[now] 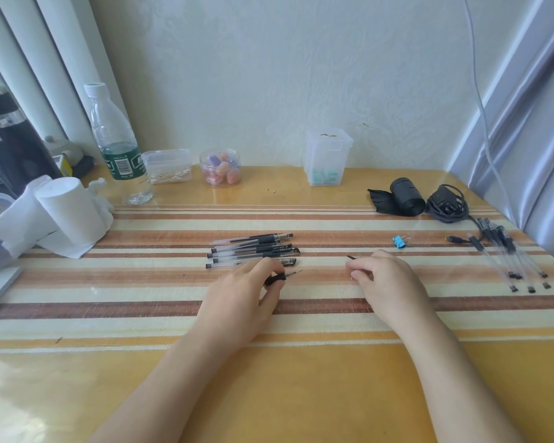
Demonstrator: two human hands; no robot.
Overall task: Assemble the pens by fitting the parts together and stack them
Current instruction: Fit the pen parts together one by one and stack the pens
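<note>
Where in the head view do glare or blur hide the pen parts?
Head view: window glare washes the table at near left; the right-hand pens look smeared near the edge; the centre pen stack and both hands stay sharp.

Pens [253, 252]: in a stack on the table [301, 378], just behind the left hand [240, 302].
Pen part [279, 278]: in the left hand's fingers, its tip pointing right.
Right hand [387, 286]: right of the left hand, apart from it.
Clip [398, 242]: just behind the right hand.
More pens [509, 254]: far right of the right hand.
Bottle [117, 145]: well behind and left of the left hand.
</note>
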